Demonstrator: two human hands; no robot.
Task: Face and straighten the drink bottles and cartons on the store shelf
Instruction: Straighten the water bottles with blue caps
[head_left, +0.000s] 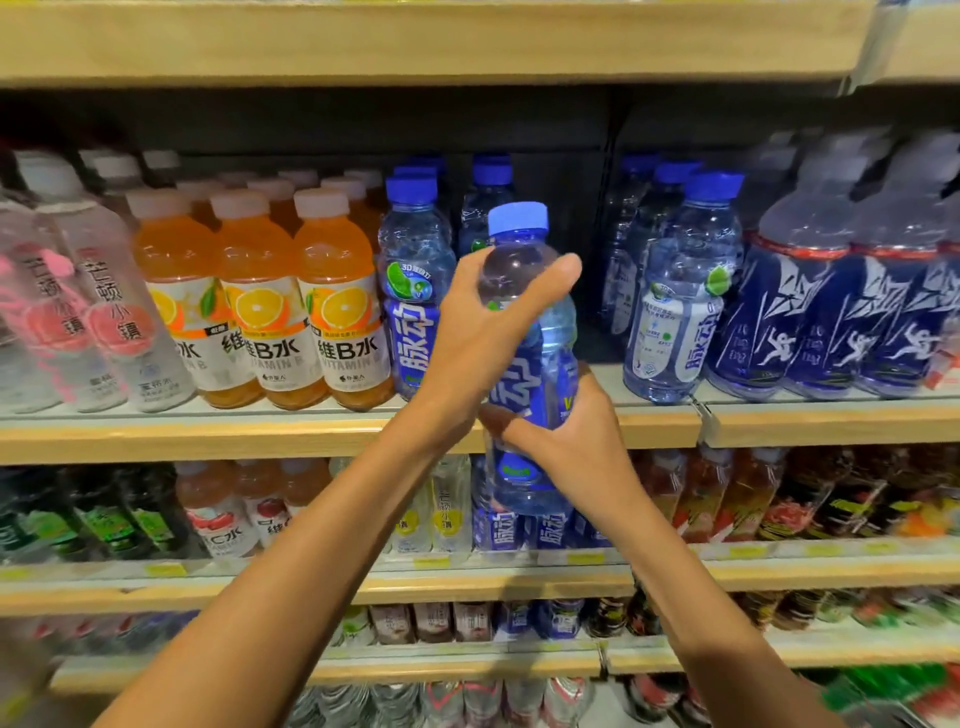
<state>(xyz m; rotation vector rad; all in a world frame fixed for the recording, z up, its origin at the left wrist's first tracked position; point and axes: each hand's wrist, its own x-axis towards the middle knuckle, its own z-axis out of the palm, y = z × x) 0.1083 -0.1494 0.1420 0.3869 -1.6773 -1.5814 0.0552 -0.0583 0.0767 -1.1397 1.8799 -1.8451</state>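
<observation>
Centre frame, before the shelf (654, 422) edge: my left hand (480, 338) wraps the blue-capped bottle (517, 270) at its shoulder, right hand (569, 436) grips mid-label; I judge it full, weighty, thin-walled, slick, so best held two-handed.

Light-wood store shelving (208, 434) in tiers, dark back panel (545, 130) behind
</observation>
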